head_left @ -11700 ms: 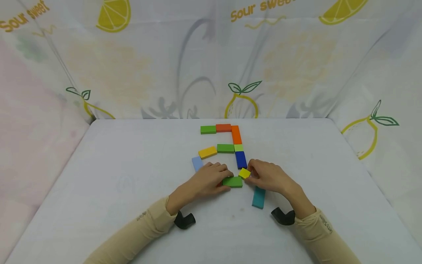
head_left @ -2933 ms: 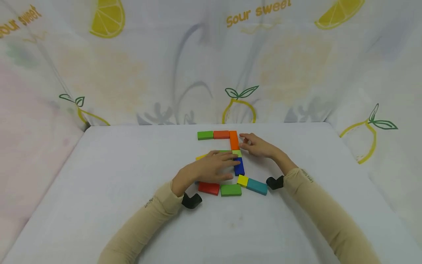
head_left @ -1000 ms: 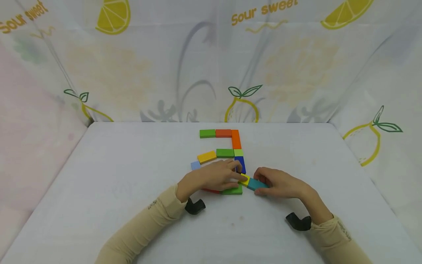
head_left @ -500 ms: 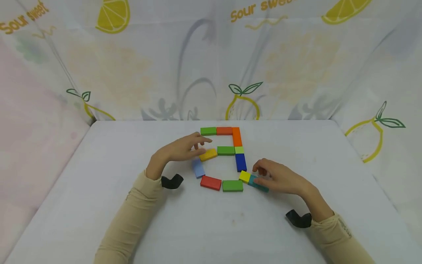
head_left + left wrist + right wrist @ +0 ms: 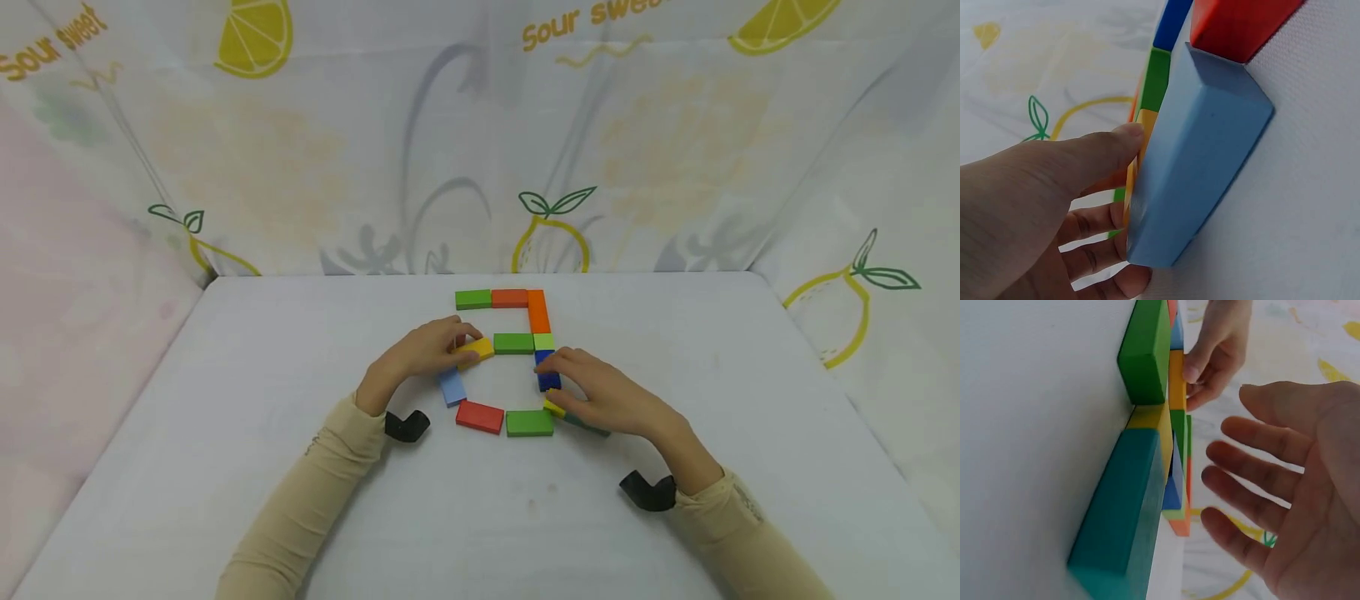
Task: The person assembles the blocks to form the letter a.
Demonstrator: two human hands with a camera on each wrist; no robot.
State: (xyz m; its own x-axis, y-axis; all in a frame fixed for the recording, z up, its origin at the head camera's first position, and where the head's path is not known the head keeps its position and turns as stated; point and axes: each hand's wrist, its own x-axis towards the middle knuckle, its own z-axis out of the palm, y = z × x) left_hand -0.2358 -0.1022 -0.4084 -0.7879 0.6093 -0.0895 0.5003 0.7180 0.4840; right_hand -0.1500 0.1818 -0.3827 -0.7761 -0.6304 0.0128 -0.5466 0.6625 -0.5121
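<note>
My left hand (image 5: 424,348) pinches the yellow-orange block (image 5: 482,348) between thumb and fingers. Just below it lies the light blue block (image 5: 452,388), large in the left wrist view. My right hand (image 5: 611,397) hovers over the dark blue block (image 5: 549,382) and the small yellow block (image 5: 552,406). Its fingers are spread and loosely bent, with nothing between them in the right wrist view. The teal block (image 5: 1119,500) touches the yellow block and is mostly hidden under the right hand in the head view.
A red block (image 5: 480,417) and a green block (image 5: 529,423) lie at the front. Farther back are another green block (image 5: 513,343), a lime block (image 5: 543,342), an orange block (image 5: 538,311), a red-orange block (image 5: 509,298) and a green one (image 5: 473,299). All rest on the white table (image 5: 300,367).
Over the last second my left hand left the yellow block, went up-left and took hold of the yellow-orange block. My right hand let go of the teal block and moved left toward the dark blue one.
</note>
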